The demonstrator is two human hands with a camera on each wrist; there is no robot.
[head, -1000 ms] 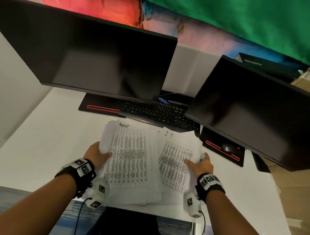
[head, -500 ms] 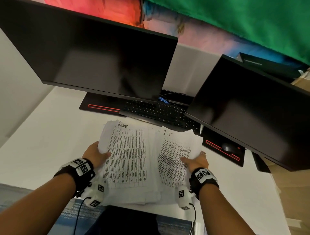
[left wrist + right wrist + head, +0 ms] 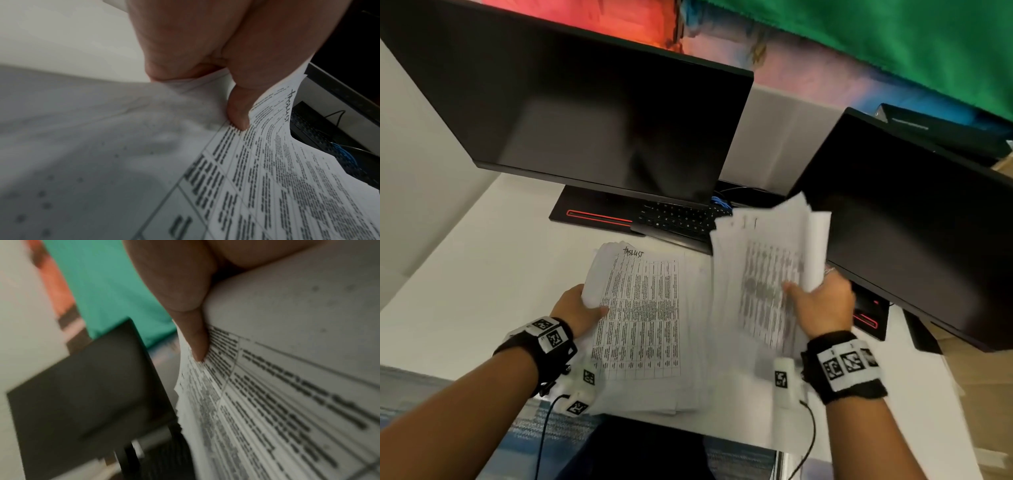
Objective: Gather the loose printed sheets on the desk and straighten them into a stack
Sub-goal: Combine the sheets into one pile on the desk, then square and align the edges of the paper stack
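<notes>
Two bundles of white printed sheets with tables are in my hands over the white desk. My left hand grips the left edge of the left bundle, thumb on top; its lower end lies on the desk. In the left wrist view the thumb presses the left bundle against the fingers beneath. My right hand grips the right bundle and holds it raised and tilted, blurred by motion. The right wrist view shows the thumb lying on the right bundle.
Two dark monitors stand behind the sheets, with a black keyboard between their red-striped bases. The desk's front edge runs just below my wrists. A green cloth hangs at the back.
My right hand has lifted its bundle off the desk and swung it up to the right, away from the left bundle. The left hand has kept its grip in place.
</notes>
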